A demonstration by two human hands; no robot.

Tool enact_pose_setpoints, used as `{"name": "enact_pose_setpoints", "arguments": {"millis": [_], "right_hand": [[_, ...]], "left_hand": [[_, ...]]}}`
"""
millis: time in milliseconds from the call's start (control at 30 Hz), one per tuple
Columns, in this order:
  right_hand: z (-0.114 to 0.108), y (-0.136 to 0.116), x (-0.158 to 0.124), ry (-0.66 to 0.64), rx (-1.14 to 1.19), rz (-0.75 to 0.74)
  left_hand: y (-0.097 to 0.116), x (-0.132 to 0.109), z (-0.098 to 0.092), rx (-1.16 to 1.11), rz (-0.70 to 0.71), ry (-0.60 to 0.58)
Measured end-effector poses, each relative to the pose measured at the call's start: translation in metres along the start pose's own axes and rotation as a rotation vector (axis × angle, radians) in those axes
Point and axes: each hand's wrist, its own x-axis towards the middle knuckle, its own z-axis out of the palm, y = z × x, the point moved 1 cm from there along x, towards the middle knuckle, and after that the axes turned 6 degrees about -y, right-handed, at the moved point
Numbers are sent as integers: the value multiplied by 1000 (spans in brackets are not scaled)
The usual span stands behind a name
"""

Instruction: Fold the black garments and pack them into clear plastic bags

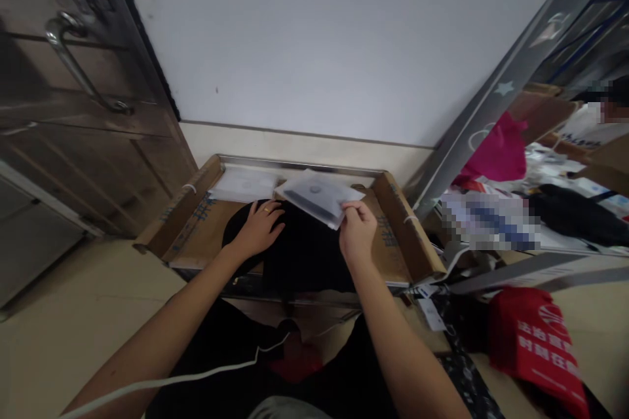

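Right hand (358, 229) has the corner of a frosted bag (317, 193) pinched between thumb and fingers, over the back of the cardboard tray (199, 242). Left hand (258, 228) is flat, fingers a bit spread (there's a ring on one), on some black cloth (304, 252).

Writing-wise, the easiest read is the red bag (535, 340) at lower right: white characters, 法治宣 on one line and 时刻在 below, with the line ends hard to make out. The cardboard has blue characters too, but they're too blurry for me. There's a round mark on the frosted bag, and I can't read anything in it.

Another pale packet (243, 184) lies back left in the tray. A white cable (196, 376) runs across the left forearm, a magenta bag (498, 150) sits off right, and a door handle (83, 72) is upper left.
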Motion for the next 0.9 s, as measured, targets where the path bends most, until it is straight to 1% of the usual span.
{"name": "enact_pose_setpoints", "arguments": {"millis": [67,133,167,233,300,367,433,500,567,667,767,900], "right_hand": [[3,20,-10,-37,-29,78],[1,37,-18,-53,-47,119],[-1,44,-20,-53,-47,133],[-5,53,-22,-49,-15,160],[-7,57,-22,-51,46,193],[-8,57,-22,-62,95,214],[-7,57,-22,-71,98,212],[-7,56,-22,-74,82,204],[-6,55,-22,-76,95,207],[-6,52,-23,-116,179,222],[-5,49,-26,-219,247,258],[-3,48,-29,-314,199,269]], "left_hand": [[13,-4,-10,-103,-72,83],[29,-13,-16,-266,-224,134],[38,-18,-16,-361,-312,133],[57,-26,-12,-570,-445,67],[75,-29,-1,-809,-525,-50],[90,-25,11,-1022,-559,-134],[100,-14,21,-1189,-564,-133],[105,-2,29,-1316,-586,-80],[106,7,34,-1410,-640,-46],[103,15,36,-1515,-687,-4],[100,15,37,-1562,-676,41],[97,16,39,-1526,-646,90]]}}
